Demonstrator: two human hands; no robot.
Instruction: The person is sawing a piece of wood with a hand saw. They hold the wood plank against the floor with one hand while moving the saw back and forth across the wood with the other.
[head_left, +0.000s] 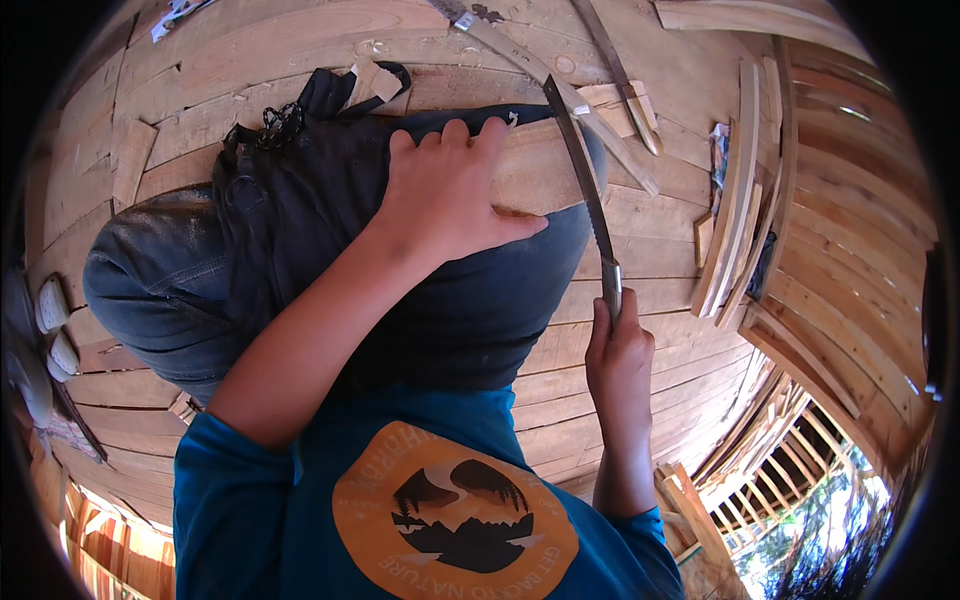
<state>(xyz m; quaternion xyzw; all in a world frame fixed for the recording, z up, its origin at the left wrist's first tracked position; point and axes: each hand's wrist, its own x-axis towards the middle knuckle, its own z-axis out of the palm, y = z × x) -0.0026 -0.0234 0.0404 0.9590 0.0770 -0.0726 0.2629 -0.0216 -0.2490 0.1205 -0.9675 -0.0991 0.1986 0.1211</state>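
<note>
My right hand is wrapped round the handle of a saw, whose long, dark, narrow blade points away from me. Small teeth show along the near part of that blade. The saw lies across the right end of a short wooden board, which rests on my right thigh. My left hand grips the board's left end, fingers over the far side and thumb along the near edge. Under that hand a dark cloth is spread over my lap; it partly hides the board's left end.
I sit cross-legged on a plank floor. Beyond my right knee lie a long wooden strip and a long dark blade. Several narrow boards stand by the wooden wall at right. A pair of pale shoes is at far left.
</note>
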